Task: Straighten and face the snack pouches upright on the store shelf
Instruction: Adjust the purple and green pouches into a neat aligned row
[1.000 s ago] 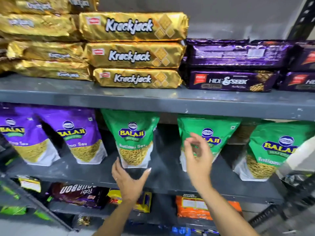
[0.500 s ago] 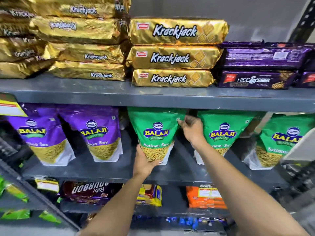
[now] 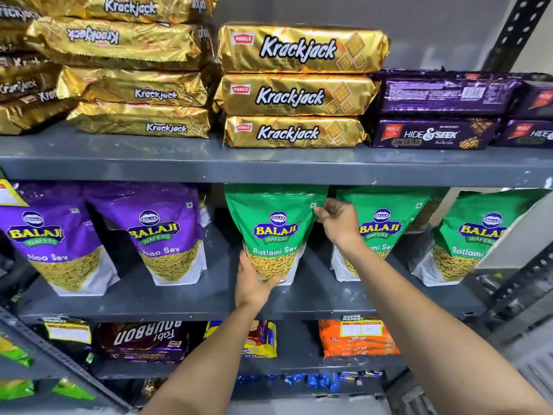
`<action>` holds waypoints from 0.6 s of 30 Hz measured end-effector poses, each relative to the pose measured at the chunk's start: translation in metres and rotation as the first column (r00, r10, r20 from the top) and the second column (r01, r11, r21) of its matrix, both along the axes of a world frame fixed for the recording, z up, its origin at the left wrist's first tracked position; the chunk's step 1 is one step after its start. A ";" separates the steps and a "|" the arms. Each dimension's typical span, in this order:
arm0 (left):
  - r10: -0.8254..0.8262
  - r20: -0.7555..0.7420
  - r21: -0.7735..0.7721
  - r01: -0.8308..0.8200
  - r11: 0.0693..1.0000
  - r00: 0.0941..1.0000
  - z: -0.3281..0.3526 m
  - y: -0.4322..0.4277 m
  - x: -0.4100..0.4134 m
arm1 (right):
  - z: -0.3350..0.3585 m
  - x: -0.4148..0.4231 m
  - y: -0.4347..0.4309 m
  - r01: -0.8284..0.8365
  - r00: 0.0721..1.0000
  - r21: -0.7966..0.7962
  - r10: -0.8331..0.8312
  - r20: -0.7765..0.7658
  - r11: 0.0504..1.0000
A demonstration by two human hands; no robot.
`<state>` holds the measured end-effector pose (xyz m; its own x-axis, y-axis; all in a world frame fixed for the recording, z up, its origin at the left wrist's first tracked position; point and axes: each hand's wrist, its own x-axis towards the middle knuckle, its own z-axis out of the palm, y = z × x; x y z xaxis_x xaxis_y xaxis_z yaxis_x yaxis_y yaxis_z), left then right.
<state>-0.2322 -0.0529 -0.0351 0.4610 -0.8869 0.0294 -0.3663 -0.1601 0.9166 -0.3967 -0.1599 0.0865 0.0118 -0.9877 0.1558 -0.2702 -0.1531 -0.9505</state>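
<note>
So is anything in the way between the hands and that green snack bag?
No, nothing is. Both hands already touch the green Ratlami Sev pouch: the left hand cups its bottom corner, and the right hand pinches its top right edge.

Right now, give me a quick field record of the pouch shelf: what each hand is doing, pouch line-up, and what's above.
left hand: cupping the bottom of the green Ratlami Sev pouch
right hand: gripping that pouch's upper right edge
middle shelf: two purple Aloo Sev pouches on the left, three green pouches on the right
held pouch: label facing front
upper shelf: stacked Krackjack packs, Hide & Seek packs
</note>
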 end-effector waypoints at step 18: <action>0.126 -0.027 -0.038 -0.127 0.991 0.992 0.003 0.072 0.202 | -0.098 0.197 0.084 -0.423 0.876 0.218 0.459 -0.150 0.879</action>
<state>-0.0299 0.0193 -0.0318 0.5702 -0.8199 0.0506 -0.3226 -0.1669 0.9317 -0.1994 -0.0761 -0.0110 0.4646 -0.8830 -0.0670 -0.3924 -0.1375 -0.9094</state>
